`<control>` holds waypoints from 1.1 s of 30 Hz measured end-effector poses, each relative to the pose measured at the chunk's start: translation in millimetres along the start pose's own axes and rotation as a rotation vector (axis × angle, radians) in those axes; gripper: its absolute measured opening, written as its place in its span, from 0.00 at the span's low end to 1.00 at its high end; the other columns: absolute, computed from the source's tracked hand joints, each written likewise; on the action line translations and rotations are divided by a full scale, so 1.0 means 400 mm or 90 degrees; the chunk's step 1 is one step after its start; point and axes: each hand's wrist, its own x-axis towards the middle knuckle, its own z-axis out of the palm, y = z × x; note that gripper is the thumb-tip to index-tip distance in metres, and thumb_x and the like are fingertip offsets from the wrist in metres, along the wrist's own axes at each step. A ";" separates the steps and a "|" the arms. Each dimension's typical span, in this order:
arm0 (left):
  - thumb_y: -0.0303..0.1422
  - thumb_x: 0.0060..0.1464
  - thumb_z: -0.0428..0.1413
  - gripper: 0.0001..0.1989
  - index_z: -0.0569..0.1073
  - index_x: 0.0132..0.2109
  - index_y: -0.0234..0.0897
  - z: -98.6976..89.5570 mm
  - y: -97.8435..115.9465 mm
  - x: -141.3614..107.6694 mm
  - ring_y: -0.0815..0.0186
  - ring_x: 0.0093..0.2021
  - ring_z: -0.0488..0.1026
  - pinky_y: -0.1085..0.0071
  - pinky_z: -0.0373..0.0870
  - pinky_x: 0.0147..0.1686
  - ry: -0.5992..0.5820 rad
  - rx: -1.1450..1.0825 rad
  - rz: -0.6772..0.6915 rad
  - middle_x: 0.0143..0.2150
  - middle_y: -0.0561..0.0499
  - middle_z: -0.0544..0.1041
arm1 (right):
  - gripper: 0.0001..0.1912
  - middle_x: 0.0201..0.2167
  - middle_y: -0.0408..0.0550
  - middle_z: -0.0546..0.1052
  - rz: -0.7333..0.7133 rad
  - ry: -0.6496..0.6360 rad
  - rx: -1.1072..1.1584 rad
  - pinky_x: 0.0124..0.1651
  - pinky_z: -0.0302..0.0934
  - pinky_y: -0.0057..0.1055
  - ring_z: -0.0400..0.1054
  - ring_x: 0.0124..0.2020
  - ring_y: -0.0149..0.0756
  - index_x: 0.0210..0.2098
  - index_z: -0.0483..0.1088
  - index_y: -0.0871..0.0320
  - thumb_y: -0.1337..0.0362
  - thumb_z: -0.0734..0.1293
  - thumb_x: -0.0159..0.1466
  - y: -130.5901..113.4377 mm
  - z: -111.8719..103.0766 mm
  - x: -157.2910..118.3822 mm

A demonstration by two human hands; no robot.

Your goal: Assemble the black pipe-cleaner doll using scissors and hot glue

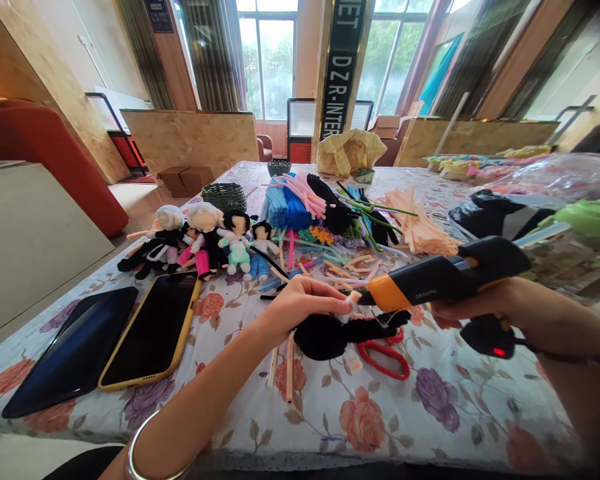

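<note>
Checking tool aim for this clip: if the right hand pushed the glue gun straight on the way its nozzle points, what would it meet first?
Likely the small pale piece pinched in the left hand's fingertips; the nozzle of the glue gun, held by the right hand, sits almost against it, above the black fuzzy piece. Depth is unclear.

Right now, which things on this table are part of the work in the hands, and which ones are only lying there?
In use:
- glue gun, held by the right hand, its nozzle at the small piece
- small piece pinched by the left hand
- black fuzzy bundle under the hands

Lying about:
- two phones
- finished dolls
- red scissors
- pile of fuzzy wires
- green baskets
</note>
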 end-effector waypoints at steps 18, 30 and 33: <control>0.31 0.35 0.66 0.06 0.79 0.25 0.36 0.002 0.006 -0.004 0.74 0.23 0.68 0.76 0.60 0.25 0.005 0.007 -0.013 0.22 0.54 0.75 | 0.18 0.16 0.44 0.69 0.018 -0.004 -0.010 0.30 0.56 0.32 0.62 0.22 0.33 0.17 0.69 0.61 0.52 0.73 0.46 -0.006 0.005 -0.001; 0.31 0.34 0.67 0.07 0.79 0.25 0.36 0.004 0.008 -0.004 0.74 0.23 0.67 0.76 0.59 0.26 0.011 -0.004 -0.023 0.22 0.53 0.75 | 0.16 0.15 0.44 0.69 -0.006 -0.028 0.011 0.29 0.58 0.31 0.63 0.21 0.33 0.17 0.70 0.60 0.53 0.73 0.47 -0.004 0.003 0.004; 0.31 0.35 0.66 0.06 0.79 0.25 0.36 0.004 0.007 -0.003 0.74 0.23 0.68 0.76 0.59 0.25 0.011 -0.007 -0.019 0.22 0.54 0.75 | 0.16 0.17 0.44 0.71 0.000 -0.002 -0.009 0.30 0.58 0.31 0.65 0.23 0.34 0.18 0.71 0.59 0.53 0.73 0.46 0.003 0.000 0.001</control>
